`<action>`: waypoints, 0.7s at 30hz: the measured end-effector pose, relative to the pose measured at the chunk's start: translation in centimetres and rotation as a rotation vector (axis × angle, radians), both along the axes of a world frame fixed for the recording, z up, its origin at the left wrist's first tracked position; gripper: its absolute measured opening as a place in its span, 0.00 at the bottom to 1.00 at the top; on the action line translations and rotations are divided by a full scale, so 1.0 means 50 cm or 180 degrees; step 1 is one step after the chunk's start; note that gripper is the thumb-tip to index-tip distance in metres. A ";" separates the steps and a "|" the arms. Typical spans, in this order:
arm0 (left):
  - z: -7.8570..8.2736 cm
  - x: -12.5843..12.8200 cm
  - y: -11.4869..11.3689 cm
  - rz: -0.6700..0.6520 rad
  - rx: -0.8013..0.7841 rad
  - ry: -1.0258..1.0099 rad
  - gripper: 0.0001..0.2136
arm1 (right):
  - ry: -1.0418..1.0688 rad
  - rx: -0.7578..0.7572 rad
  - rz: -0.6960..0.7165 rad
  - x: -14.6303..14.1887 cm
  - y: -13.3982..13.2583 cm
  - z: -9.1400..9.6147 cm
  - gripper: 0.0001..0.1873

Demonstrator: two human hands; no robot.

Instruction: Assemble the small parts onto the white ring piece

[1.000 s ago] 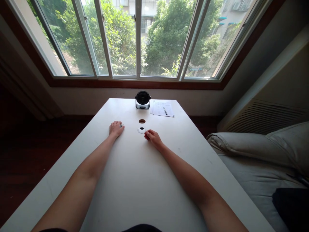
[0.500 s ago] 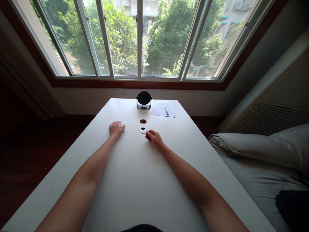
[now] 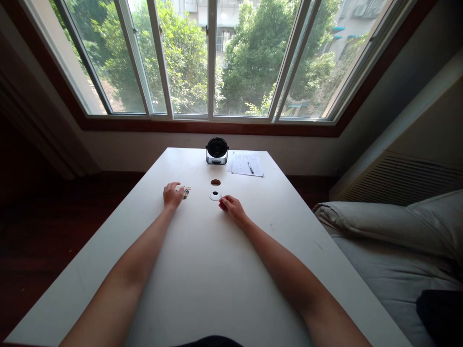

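Note:
On the white table, my left hand (image 3: 172,195) rests with its fingers apart and a little curved. Beside and partly under its fingertips lies a small cluster of tiny light and dark pieces (image 3: 185,193), too small to name. My right hand (image 3: 232,207) is closed, thumb and fingers pinched together; whatever is between them, if anything, is hidden. Its fingertips are at the right edge of a round white disc (image 3: 211,197) with a dark centre, lying flat. Whether they touch the disc I cannot tell.
Beyond the disc is a round hole (image 3: 215,182) in the table (image 3: 202,270). A small black fan (image 3: 217,148) stands at the far edge, beside paper sheets (image 3: 240,166) with a pen (image 3: 250,167) on top. A grey padded seat (image 3: 383,260) stands right of the table.
My left hand has drawn slightly left off the small pieces, and more of them show. My right hand keeps its pinch beside the disc. The whole view has shifted a little.

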State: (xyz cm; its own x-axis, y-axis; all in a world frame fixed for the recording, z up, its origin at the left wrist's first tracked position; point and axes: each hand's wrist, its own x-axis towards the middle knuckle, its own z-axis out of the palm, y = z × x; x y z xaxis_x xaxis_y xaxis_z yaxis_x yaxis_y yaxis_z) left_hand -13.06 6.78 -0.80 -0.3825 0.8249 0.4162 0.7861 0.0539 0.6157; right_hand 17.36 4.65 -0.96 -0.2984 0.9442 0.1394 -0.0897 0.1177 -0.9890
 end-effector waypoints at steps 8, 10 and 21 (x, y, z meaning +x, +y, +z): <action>0.001 0.054 -0.100 0.0241 0.0158 -0.0596 0.11 | -0.0003 -0.0247 0.0002 -0.005 -0.103 0.022 0.18; 0.000 0.080 -0.135 0.0173 0.0152 -0.0811 0.10 | -0.0098 -0.0349 0.0303 0.013 -0.170 0.033 0.18; 0.054 0.285 -0.494 -0.1102 -0.0756 -0.2677 0.09 | -0.0432 -0.1595 0.2075 0.290 -0.598 0.032 0.23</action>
